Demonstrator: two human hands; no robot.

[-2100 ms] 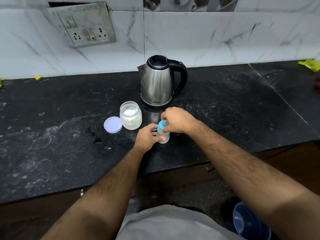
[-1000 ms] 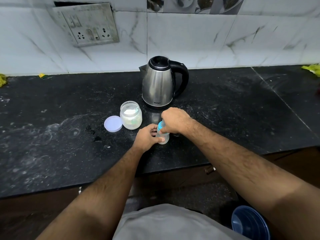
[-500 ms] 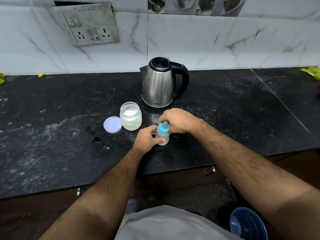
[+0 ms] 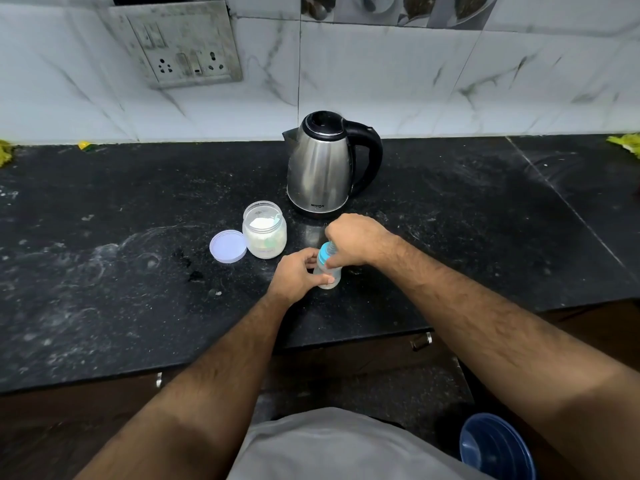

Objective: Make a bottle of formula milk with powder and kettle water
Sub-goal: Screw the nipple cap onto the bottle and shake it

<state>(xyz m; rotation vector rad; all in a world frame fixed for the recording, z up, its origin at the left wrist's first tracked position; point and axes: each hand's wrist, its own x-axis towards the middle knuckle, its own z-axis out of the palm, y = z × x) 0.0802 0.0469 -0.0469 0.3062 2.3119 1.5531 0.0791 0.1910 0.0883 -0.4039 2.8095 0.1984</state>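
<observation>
The counter (image 4: 104, 209) is black stone, flecked and smeared with pale grey-white swirls. The wall tiles (image 4: 398, 81) behind it are white with thin grey marble veins. The kettle (image 4: 320, 171) has a brushed silver body with a black lid, handle and base. The jar (image 4: 265, 233) is clear, with white powder inside, and its lid (image 4: 228, 245) beside it is pale lilac. The bottle (image 4: 328, 271) is clear with a light blue collar. The socket plate (image 4: 176, 43) is grimy off-white. A dark blue bucket (image 4: 495, 448) sits low at the right, and the shirt (image 4: 329, 448) is grey. Yellow-green scraps (image 4: 627, 143) lie at the counter's far edges.
</observation>
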